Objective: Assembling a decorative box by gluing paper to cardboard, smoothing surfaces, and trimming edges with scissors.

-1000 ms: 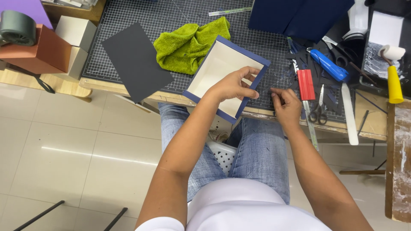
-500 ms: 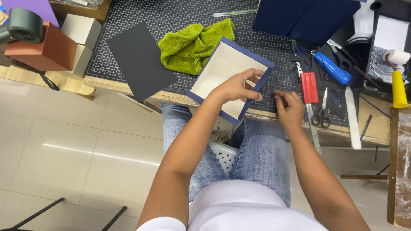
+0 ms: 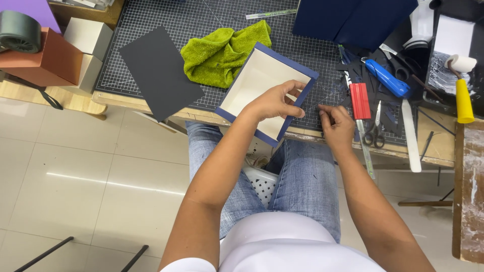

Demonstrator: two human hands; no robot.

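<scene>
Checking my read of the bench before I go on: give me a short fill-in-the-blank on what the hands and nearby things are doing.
1. The left hand grips the edge of a shallow ____-covered box.
2. The right hand rests on the gridded cutting ____.
3. The crumpled towel beside the box is ____.
4. The scissors lie just right of the ____ utility knife.

Missing words: blue; mat; green; red

A crafts bench over pale tiles

The floor (image 3: pixel 75 166) is glossy cream tile with a soft streak of reflected light – dark grout lines cross it. A wooden workbench (image 3: pixel 433 146) carries a black gridded cutting mat (image 3: pixel 201 20); a paint-smeared wooden surface (image 3: pixel 471 191) stands at the right edge.
</scene>
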